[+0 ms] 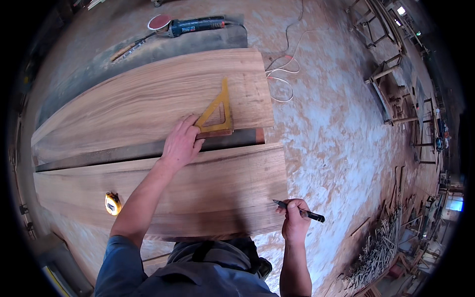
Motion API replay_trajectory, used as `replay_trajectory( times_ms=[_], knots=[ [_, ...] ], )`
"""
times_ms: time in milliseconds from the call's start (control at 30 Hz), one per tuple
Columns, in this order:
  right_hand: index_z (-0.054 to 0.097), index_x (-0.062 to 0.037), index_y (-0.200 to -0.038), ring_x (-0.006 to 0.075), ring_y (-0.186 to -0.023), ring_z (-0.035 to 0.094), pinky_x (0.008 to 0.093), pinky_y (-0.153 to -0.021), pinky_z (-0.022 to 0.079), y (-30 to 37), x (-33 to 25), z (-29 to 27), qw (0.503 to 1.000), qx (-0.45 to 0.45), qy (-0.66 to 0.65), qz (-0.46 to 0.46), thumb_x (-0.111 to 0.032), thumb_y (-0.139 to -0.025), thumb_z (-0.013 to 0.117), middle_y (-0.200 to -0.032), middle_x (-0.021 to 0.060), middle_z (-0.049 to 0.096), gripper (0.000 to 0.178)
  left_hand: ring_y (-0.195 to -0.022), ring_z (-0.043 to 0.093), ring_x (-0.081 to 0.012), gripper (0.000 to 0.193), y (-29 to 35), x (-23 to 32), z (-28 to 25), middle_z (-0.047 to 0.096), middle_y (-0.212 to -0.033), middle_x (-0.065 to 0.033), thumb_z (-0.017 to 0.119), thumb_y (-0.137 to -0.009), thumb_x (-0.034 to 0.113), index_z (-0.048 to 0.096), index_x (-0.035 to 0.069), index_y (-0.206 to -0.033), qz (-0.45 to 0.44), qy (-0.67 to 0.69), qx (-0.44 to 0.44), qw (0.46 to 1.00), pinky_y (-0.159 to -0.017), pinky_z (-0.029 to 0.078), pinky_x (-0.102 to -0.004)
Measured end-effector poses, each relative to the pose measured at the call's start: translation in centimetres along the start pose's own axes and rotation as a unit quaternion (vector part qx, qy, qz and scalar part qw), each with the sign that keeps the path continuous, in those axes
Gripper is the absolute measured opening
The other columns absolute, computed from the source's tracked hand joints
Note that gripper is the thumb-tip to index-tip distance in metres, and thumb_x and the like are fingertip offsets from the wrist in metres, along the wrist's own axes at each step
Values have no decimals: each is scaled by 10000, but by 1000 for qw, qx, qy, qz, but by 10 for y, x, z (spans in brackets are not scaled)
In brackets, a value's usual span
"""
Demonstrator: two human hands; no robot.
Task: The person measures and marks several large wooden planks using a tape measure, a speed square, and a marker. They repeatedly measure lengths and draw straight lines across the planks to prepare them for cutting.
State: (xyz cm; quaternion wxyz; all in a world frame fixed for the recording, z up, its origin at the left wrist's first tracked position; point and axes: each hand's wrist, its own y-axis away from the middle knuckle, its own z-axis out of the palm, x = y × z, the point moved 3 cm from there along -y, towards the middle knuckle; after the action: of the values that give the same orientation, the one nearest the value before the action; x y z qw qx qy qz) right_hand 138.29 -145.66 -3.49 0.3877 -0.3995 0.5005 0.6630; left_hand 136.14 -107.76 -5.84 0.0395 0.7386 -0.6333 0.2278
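My left hand (181, 141) is closed on the left corner of a yellow triangular set square (217, 116), at the near edge of the far wooden board (148, 94). The square lies flat on that board, its thicker brown base along the board's edge. Over the right end of the near wooden board (198, 183), my right hand (296, 218) grips a black marker pen (310, 214), its tip pointing left above the wood. A yellow tape measure (113, 203) rests on the near board, left of my left forearm.
Beyond the far board, an angle grinder (195, 24) with a reddish disc lies on a dark surface, beside a wooden-handled tool (129, 48). A pale cable (284, 81) loops on the dusty floor. Wooden frames (391, 89) and a heap of thin offcuts (378, 247) stand at right.
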Motion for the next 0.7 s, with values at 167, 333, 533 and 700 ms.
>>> replay_trajectory(
  times_ms=[167, 333, 533, 700],
  knots=[
    [636, 42, -979, 184, -783, 644, 328, -818, 513, -10, -5, 19, 999, 13, -41, 1, -179, -994, 635, -824, 115, 674, 222, -1344, 490, -405, 311, -10, -5, 5, 531, -1416, -204, 798, -756, 91, 561, 42, -952, 37, 10, -12, 999, -1079, 443, -492],
    [629, 52, -1037, 166, -801, 649, 310, -822, 510, -34, -16, 39, 999, 5, 26, -30, -176, -1006, 617, -836, 106, 676, 230, -1376, 476, -392, 309, -9, -13, 13, 540, -1422, -196, 803, -748, 60, 564, 46, -943, 49, 52, -4, 997, -1128, 421, -491],
    [649, 15, -988, 83, -777, 584, 229, -736, 469, -70, -27, 78, 990, -17, 118, -75, -73, -963, 666, -833, 31, 648, 92, -1388, 467, -379, 296, -8, -16, 14, 544, -1415, -193, 804, -755, 60, 569, 43, -935, 56, 78, 2, 995, -1178, 383, -494],
    [671, 15, -1046, 66, -771, 533, 236, -711, 457, -101, -25, 113, 981, -58, 167, -84, -56, -944, 688, -853, 10, 619, 125, -1363, 504, -389, 307, -11, -13, 11, 569, -1408, -196, 799, -727, 6, 563, 48, -919, 54, 81, 4, 995, -1160, 403, -518]
  ],
)
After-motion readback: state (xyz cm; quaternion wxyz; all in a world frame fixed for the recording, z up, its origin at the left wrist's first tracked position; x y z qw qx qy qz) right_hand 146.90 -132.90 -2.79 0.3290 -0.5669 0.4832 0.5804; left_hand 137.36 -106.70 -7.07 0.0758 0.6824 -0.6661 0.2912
